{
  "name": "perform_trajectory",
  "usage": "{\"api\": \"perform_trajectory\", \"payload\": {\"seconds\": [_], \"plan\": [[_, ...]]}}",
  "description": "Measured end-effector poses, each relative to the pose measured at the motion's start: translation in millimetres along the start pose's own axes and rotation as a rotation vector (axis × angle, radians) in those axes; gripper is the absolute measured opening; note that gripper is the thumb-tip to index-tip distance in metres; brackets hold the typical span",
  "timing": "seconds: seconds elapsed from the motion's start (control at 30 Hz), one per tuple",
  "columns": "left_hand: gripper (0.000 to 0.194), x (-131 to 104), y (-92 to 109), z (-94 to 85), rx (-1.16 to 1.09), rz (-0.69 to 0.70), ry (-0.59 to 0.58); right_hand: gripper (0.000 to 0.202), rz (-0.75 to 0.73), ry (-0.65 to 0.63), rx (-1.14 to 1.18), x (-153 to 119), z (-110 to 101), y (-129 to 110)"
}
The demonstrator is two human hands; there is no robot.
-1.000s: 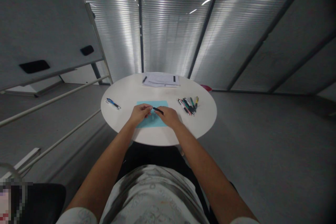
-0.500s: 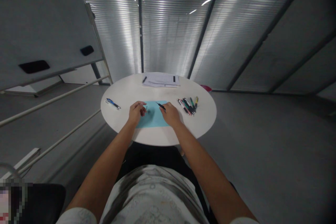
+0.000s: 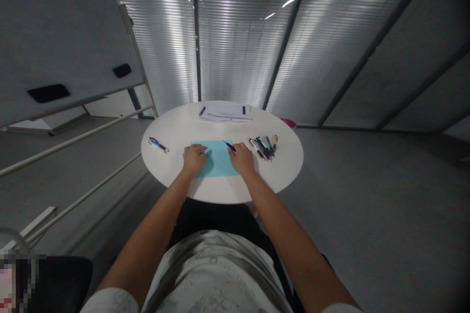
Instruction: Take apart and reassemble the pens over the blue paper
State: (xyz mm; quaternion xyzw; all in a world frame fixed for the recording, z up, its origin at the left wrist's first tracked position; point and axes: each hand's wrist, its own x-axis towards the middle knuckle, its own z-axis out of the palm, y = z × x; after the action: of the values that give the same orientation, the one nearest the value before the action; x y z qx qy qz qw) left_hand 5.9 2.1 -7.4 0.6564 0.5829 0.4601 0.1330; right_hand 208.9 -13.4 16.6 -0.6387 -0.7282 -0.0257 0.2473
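We see the right hand (image 3: 241, 157) closed around a dark pen (image 3: 229, 146), whose tip pokes out past the fingers toward the far-left and sits over the right part of the light blue sheet (image 3: 216, 159). The left hand (image 3: 194, 157) rests with its fingers curled on the sheet's left edge; we cannot tell whether they pinch anything, since the spot is too small to read. The sheet lies flat between our two hands, near the front of the round white table (image 3: 176, 129). Just right of the right hand lies a bundle of coloured pens (image 3: 263, 147). Well to the left, a blue pen (image 3: 158, 144) lies alone. At the far edge sits a stack of white papers (image 3: 225, 111).
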Motion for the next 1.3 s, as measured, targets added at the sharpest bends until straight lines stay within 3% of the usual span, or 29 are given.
{"api": "perform_trajectory", "payload": {"seconds": [0.17, 0.3, 0.43, 0.8, 1.3], "plan": [[0.025, -4, 12, -1.3, 0.345, -0.085, -0.105, 0.032, -0.014, -0.076, -0.047, 0, -2, -3], [0.036, -6, 22, -5.1, 0.484, -0.157, -0.123, 0.031, -0.012, -0.082, -0.074, -1, -2, -4], [0.037, -7, 25, -6.6, 0.528, -0.140, -0.168, 0.031, -0.013, -0.103, -0.091, -1, -2, -4], [0.031, -7, 16, -2.9, 0.521, -0.108, -0.100, 0.028, -0.050, -0.095, -0.118, -1, 0, -3], [0.030, -9, 22, -4.9, 0.590, -0.066, -0.135, 0.026, -0.056, -0.083, -0.133, -1, -2, -6]]}}
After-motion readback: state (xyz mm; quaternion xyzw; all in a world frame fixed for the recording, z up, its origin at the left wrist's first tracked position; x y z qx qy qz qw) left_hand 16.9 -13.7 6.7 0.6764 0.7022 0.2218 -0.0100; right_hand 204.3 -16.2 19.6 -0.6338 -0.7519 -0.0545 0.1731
